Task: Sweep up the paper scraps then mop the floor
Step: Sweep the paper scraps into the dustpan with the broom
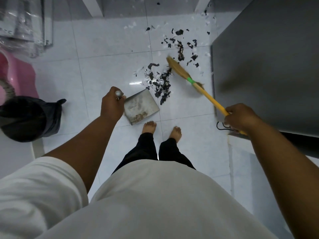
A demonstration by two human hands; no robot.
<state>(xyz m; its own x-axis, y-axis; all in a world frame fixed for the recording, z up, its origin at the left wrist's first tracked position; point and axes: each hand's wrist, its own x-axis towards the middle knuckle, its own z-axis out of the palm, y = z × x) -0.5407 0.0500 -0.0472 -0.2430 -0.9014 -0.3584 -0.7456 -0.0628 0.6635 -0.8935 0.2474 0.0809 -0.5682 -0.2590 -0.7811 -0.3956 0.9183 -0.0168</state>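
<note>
Looking down at a white tiled floor (107, 40). The left hand (111, 105) is curled tight round the handle of a grey dustpan (140, 107), which lies just right of it. Black and white paper scraps (162, 85) are heaped just beyond. The right hand (240, 118) grips a yellow broom (190, 80), bristles ahead-left among the scraps. A grey cabinet (267, 66) crowds this hand's right side. A black bin bag (29, 118) and pink bucket (19, 73) sit left of the left hand
</note>
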